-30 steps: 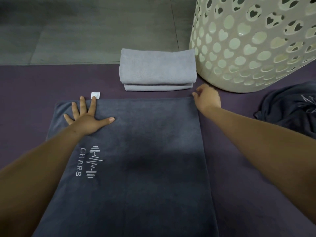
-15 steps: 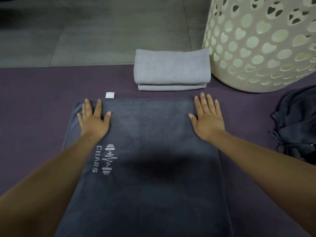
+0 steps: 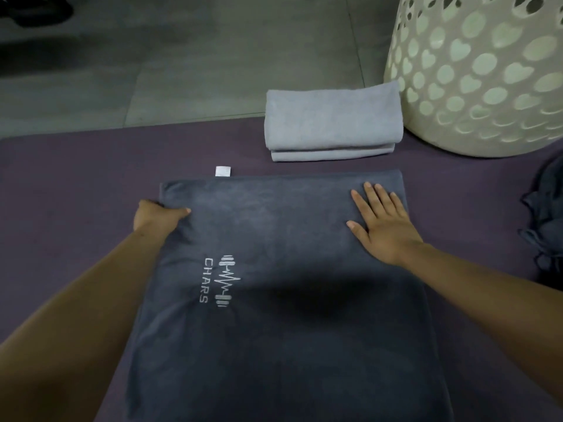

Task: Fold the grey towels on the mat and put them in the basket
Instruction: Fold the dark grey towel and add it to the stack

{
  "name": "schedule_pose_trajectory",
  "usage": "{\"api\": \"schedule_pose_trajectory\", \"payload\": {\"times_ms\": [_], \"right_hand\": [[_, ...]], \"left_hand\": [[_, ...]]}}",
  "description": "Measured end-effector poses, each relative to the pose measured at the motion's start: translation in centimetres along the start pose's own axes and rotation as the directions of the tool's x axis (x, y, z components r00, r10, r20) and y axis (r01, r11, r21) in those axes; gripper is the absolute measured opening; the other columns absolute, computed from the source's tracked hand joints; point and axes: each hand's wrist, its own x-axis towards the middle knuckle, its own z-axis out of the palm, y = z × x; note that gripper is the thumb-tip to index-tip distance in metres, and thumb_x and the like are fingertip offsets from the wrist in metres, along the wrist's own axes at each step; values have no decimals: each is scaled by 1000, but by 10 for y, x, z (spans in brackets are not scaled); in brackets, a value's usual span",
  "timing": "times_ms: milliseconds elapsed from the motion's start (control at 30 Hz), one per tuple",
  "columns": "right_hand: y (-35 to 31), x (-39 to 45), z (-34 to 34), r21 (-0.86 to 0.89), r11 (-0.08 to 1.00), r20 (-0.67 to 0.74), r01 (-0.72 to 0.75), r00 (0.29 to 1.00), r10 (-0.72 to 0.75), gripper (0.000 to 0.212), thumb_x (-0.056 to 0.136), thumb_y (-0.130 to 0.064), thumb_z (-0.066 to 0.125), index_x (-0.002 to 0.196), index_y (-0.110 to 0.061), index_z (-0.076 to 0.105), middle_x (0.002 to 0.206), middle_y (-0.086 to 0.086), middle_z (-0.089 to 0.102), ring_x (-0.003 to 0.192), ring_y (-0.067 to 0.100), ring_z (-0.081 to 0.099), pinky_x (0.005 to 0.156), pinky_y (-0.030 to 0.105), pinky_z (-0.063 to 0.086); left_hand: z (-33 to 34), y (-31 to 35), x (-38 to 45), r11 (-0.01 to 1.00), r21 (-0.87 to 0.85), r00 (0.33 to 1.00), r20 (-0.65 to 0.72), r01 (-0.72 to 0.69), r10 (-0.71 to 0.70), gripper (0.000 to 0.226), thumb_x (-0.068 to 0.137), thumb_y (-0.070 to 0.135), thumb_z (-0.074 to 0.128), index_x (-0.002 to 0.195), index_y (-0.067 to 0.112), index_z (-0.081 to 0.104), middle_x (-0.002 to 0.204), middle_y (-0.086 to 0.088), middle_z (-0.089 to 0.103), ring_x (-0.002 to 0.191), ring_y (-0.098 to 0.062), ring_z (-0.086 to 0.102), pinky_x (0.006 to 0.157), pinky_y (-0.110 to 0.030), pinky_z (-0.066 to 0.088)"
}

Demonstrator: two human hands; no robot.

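Note:
A dark grey towel (image 3: pixel 283 269) with a "CHARS" logo lies spread flat on the purple mat (image 3: pixel 76 184). My left hand (image 3: pixel 157 217) grips the towel's left edge near the far corner, thumb on top and fingers tucked under. My right hand (image 3: pixel 380 220) rests flat, fingers straight, on the towel's far right part. Beyond the dark towel sits a folded light grey towel (image 3: pixel 333 123) at the mat's far edge. The cream basket (image 3: pixel 481 74) with heart-shaped holes stands at the far right.
A crumpled dark cloth (image 3: pixel 545 220) lies at the mat's right edge. A small white tag (image 3: pixel 223 171) sticks out at the dark towel's far edge. Grey floor tiles (image 3: pixel 182 56) stretch beyond the mat.
My left hand has slid off the top of the towel to its left edge and curled round it. My right hand stays flat on the towel.

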Motion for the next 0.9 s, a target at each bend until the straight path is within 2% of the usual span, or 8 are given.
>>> {"api": "schedule_pose_trajectory", "payload": {"times_ms": [133,333,467,567,667,767,833,900], "right_hand": [[-1,-1,-3,104,995,-10,11,1000,-10,65,99,-49,21,151,-22,-8,158,4,-16,145,19,-18,117,35,-13],[-25,-35,-9,489,865,-159,111,987,-37,69,87,-61,26,140,-20,42,145,0,40,136,22,31,110,29,19],[-38,-62,-21,929,371,-17,10,1000,17,30,97,-38,42,123,-29,55,125,-7,59,113,10,56,97,25,43],[-35,-67,-32,998,34,51,-55,993,106,32,97,-42,32,111,-30,58,113,2,66,94,18,65,83,33,52],[-18,-60,-34,980,-145,163,-135,965,206,44,99,-49,28,116,-24,60,105,1,69,89,17,67,74,29,52],[-1,-49,-27,969,-135,238,-207,926,294,63,85,-70,41,124,-24,60,120,-4,64,111,10,59,96,34,47],[4,-40,-22,960,121,195,-252,914,355,61,84,-66,51,122,-18,58,114,-4,62,109,13,57,91,31,47],[2,-30,-23,898,356,93,-261,900,425,42,89,-49,57,107,-11,56,90,-7,59,89,14,57,64,19,42]], "left_hand": [[-13,19,-14,991,-135,989,144,6,13,52,79,24,76,123,1,58,118,-11,61,109,-31,60,81,-34,47],[-21,54,-69,972,-83,928,291,-219,234,38,85,21,69,119,8,59,115,-9,62,96,-23,60,86,-32,49],[10,89,-127,943,-218,857,402,-252,322,12,86,21,69,91,16,59,91,-1,64,75,-13,60,61,-18,51],[55,115,-161,906,-397,810,477,-147,341,11,88,19,66,85,13,58,74,-3,62,67,-13,61,57,-21,50],[105,133,-186,825,-564,795,487,-31,362,11,89,14,64,84,9,55,67,-2,62,65,-18,67,62,-27,57],[140,135,-202,771,-623,726,590,133,352,26,94,14,57,117,5,50,103,-10,64,91,-20,68,79,-34,58],[151,124,-201,840,-541,771,514,-50,376,26,94,17,54,120,13,52,113,-4,60,101,-16,62,88,-34,54],[150,108,-192,853,-358,810,317,-379,493,24,93,16,51,115,20,57,118,2,60,101,-9,57,92,-25,46]]}}
